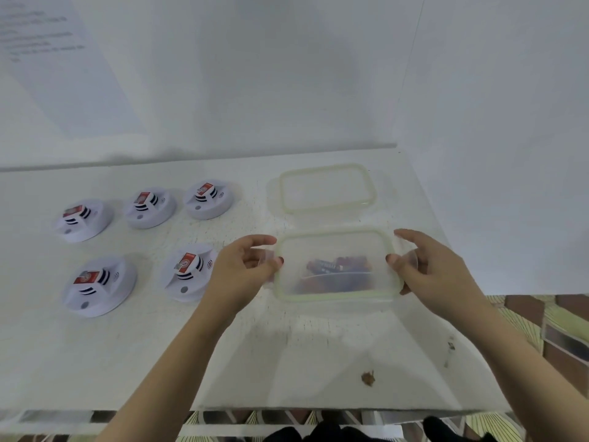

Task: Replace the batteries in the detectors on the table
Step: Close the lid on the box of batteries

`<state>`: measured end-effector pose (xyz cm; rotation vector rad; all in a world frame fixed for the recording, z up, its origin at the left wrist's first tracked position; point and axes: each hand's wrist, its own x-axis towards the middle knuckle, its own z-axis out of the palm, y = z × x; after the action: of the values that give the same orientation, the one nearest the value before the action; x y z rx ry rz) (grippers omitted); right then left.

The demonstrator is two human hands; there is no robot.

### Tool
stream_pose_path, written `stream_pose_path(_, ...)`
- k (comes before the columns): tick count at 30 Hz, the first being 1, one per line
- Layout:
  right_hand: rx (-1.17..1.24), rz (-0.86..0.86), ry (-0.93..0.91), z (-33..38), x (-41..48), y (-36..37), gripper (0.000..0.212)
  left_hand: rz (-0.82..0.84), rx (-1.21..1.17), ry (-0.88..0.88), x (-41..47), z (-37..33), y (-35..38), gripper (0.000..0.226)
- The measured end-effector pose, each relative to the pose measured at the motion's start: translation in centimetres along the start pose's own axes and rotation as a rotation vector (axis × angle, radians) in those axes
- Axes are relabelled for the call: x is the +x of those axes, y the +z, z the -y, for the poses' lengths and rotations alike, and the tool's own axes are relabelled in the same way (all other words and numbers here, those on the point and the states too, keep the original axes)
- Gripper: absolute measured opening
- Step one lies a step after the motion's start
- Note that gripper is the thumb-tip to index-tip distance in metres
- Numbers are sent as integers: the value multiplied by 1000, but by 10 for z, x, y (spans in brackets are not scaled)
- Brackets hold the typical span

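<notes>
Several round white detectors lie on the white table at the left in two rows, each with a red-labelled block on top. To their right stands a clear plastic box with a pale green rim, and dark and red batteries show blurred inside it. My left hand pinches the clear side flap at the box's left end. My right hand pinches the flap at its right end. Whether a lid sits on the box is unclear.
Behind the box lies a second clear rectangular piece with the same pale rim, either a lid or a box. A small brown scrap lies near the front edge. White walls close the back and right. Patterned floor shows past the table's right edge.
</notes>
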<state>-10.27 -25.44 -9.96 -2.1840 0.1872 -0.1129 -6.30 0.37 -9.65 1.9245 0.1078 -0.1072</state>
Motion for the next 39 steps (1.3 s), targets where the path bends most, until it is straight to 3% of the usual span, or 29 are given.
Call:
stream_pose_path(2, -48, -34, -87, -2, -1, 5, 45, -33, 132, 120, 1, 2, 5, 26)
stream_pose_path(4, -102, -63, -254, -5, -2, 8, 40, -26, 289, 410, -1, 4, 9, 34)
stream_pose_path(6, -149, 29, -405, -9, -5, 11, 44, 161, 358, 653, -4, 10, 14, 54)
stream_pose_path(8, -276, 173, -520, -17, -7, 15, 66, 314, 480, 744, -5, 20, 20, 78)
stream_pose_path(10, -405, 158, -596, -24, -8, 21, 75, 260, 599, 844, -3, 29, 26, 87)
stream_pose_path(15, -449, -24, -669, -29, -4, 31, 64, 36, 639, 1031, 1, 41, 37, 60)
stream_pose_path(28, -530, -172, -752, -31, -8, 38, 51, -22, 653, 1053, -4, 40, 43, 48)
stream_pose_path(35, -235, 97, -648, -18, -6, 14, 39, 274, 547, 869, 4, 28, 22, 58)
stream_pose_path(39, -262, 340, -688, -16, -3, 2, 50, 454, 591, 792, 13, 15, 6, 71)
